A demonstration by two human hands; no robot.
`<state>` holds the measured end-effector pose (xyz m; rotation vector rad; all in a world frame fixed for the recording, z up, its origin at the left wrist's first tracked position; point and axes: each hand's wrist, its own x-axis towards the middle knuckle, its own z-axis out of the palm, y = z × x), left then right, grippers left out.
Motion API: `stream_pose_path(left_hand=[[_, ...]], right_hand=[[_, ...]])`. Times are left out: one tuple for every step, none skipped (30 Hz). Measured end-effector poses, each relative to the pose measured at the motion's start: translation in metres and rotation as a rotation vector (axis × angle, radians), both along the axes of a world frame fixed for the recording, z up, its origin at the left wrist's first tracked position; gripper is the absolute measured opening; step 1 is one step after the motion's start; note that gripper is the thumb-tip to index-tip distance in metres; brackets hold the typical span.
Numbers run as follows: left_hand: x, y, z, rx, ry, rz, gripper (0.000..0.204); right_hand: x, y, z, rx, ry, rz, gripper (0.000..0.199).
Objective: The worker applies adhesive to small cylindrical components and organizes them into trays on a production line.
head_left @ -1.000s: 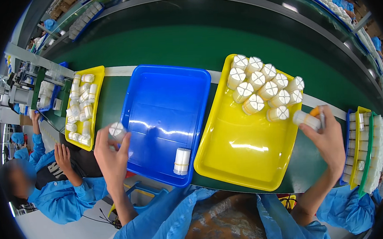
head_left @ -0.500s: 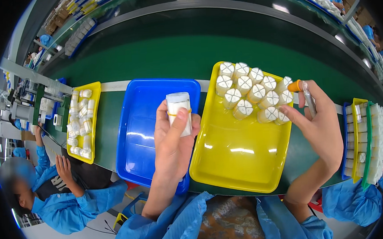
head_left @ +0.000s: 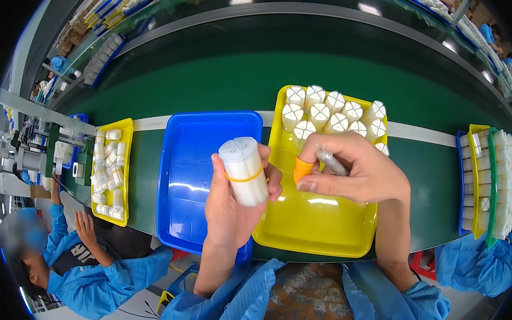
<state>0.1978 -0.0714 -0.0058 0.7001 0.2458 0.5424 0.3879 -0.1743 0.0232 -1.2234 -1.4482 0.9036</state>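
My left hand (head_left: 229, 213) is closed round a white cylindrical bundle (head_left: 242, 152), which stands nearly upright above the blue tray's right side. A yellow rubber band (head_left: 246, 176) circles the bundle, and lines divide its top into wedges. Over the yellow tray (head_left: 313, 230), my right hand (head_left: 369, 173) grips a slim, greyish, pen-like tool (head_left: 332, 163). An orange finger cot (head_left: 302, 169) covers that hand's index fingertip. Behind the right hand, several similar white bundles (head_left: 319, 114) stand grouped at the tray's far end; the hand hides some of them.
To the left lies a blue tray (head_left: 189, 164). Beyond it, a narrow yellow tray (head_left: 128, 168) holds several white rolls near a co-worker (head_left: 93, 275). Stacked trays of white pieces (head_left: 492, 183) stand at the far right. A green work surface (head_left: 250, 72) stretches behind.
My right hand has moved left and nearer, from beside the standing bundles toward the left hand, with the pen-like tool still in it. The held bundle has tilted, showing more of its top.
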Motion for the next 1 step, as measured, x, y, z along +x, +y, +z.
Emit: stream_pose_path(left_hand=[[-0.0006, -0.0009, 0.0005, 0.045, 0.060, 0.039, 0.058]], right_hand=[[0.0006, -0.0020, -0.0014, 0.001, -0.002, -0.001, 0.021]])
